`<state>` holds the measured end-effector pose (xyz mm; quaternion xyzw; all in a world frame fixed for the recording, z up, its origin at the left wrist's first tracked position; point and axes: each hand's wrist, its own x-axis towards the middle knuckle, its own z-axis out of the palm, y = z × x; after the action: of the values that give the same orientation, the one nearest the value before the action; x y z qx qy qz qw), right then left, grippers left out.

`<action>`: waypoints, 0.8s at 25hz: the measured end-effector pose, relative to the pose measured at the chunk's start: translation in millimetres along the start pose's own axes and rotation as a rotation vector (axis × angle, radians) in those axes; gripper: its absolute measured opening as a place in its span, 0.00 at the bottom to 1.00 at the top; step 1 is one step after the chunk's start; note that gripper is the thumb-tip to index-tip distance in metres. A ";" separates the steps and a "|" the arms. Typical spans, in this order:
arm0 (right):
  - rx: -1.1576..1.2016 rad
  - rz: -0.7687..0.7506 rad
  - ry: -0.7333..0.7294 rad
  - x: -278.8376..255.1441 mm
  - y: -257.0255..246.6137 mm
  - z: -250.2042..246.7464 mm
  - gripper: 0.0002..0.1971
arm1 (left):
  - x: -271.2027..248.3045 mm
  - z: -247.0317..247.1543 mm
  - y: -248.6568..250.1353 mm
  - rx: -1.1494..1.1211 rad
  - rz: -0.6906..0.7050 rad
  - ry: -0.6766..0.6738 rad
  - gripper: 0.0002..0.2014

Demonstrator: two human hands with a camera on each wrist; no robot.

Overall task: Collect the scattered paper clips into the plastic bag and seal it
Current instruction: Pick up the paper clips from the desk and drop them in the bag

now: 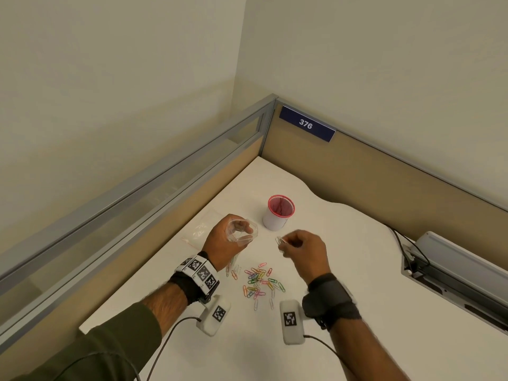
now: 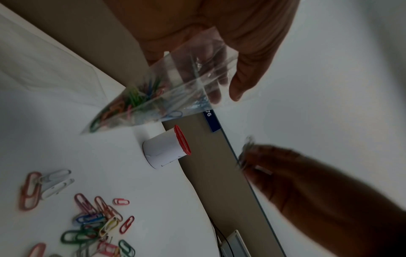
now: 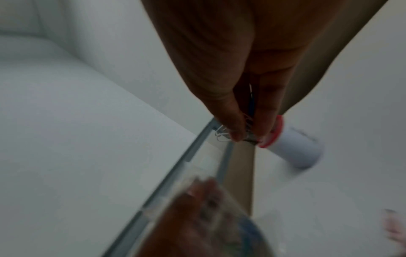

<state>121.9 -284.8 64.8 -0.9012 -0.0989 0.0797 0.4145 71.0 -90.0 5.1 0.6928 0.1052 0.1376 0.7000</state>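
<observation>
My left hand (image 1: 224,239) holds a clear plastic bag (image 1: 242,232) above the white table, its mouth held open toward the right. In the left wrist view the bag (image 2: 158,97) hangs from my fingers with several coloured clips in its lower corner. My right hand (image 1: 299,247) pinches a small bunch of pale paper clips (image 1: 280,242) just right of the bag's mouth; in the right wrist view those clips (image 3: 224,135) stick out between thumb and fingers. A pile of coloured paper clips (image 1: 259,281) lies on the table below both hands.
A white cup with a red rim (image 1: 277,213) stands just behind the hands. A second flat clear bag (image 1: 200,229) lies left of my left hand. Partition walls (image 1: 357,171) close the desk corner. A cable tray (image 1: 450,273) sits at the right edge.
</observation>
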 end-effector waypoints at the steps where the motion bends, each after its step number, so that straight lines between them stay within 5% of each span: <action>1: 0.049 -0.043 0.005 -0.6 -17.5 -5.5 0.01 | 0.7 1.5 -0.5 0.007 0.004 -0.006 0.16; 7: 0.062 -0.236 -0.014 0.4 -77.7 -5.5 0.03 | 5.4 6.9 6.2 0.073 0.048 -0.080 0.15; 15: -0.180 -0.313 -0.103 0.6 -78.8 20.4 0.05 | 6.3 11.0 6.7 0.105 0.044 -0.075 0.18; 20: -0.096 -0.317 0.026 -0.4 -73.2 7.0 0.06 | 4.7 9.4 5.1 0.095 0.071 -0.086 0.15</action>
<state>111.8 -233.2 116.1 -0.8941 -0.2379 -0.0033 0.3795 78.4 -97.2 10.6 0.7338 0.0567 0.1272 0.6650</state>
